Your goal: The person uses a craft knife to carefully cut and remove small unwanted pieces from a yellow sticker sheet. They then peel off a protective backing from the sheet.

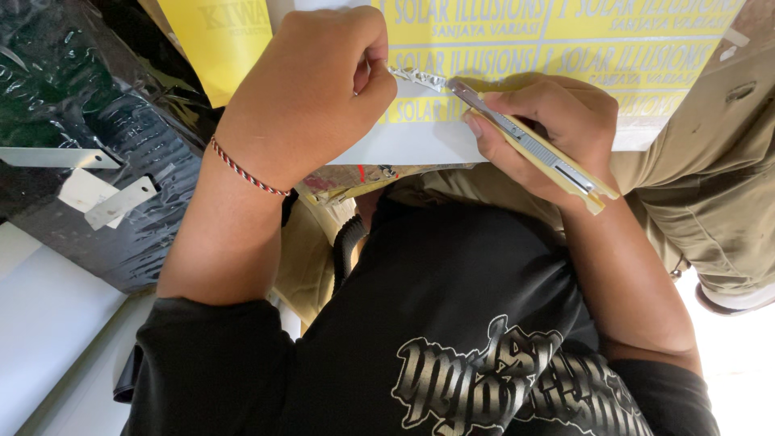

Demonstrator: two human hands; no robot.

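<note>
The black short-sleeved shirt with a pale grey print [452, 323] is filling the near part of the view, both bare forearms reaching away from it. The right hand [541, 121] is gripping a slim yellow and grey metal utility knife [529, 147], its fingers wrapping tight around the handle; the knife's long axis is running diagonally, the butt sitting near and right, the blade tip pointing far and left. The left hand [311, 89], wearing a red and black braided cord bracelet [246, 171], is pinching a thin silvery strip [417, 77] between thumb and closed fingers, right at the blade tip. Both are working over a flat yellow sticker sheet with white borders [517, 44], lying on khaki trousers [710, 178]. To the left, crinkled black plastic film [89, 121] is carrying pale rectangular offcuts [105, 198] beside a white board [48, 323]
</note>
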